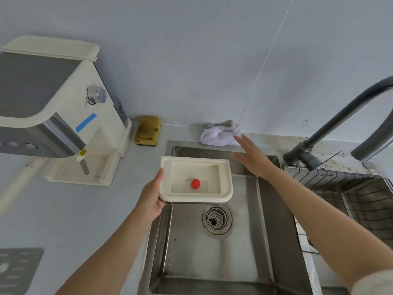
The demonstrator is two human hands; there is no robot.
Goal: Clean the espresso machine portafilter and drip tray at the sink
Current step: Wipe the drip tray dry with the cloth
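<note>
My left hand (152, 195) grips the left edge of the cream drip tray (226, 182) and holds it level over the back left of the steel sink (212, 252). A small red float (195, 183) sits in the tray's well. My right hand (252, 158) is open, fingers spread, above the sink's back edge, close to a crumpled white cloth (219, 135). The cream espresso machine (63, 116) stands on the counter at the left. No portafilter is visible.
A yellow sponge (148, 130) lies against the wall beside the machine. A dark faucet (331, 124) arches at the right, above a wire rack (348, 201) in the right basin. The drain strainer (217, 218) sits mid-sink. A grey grate (17, 269) lies bottom left.
</note>
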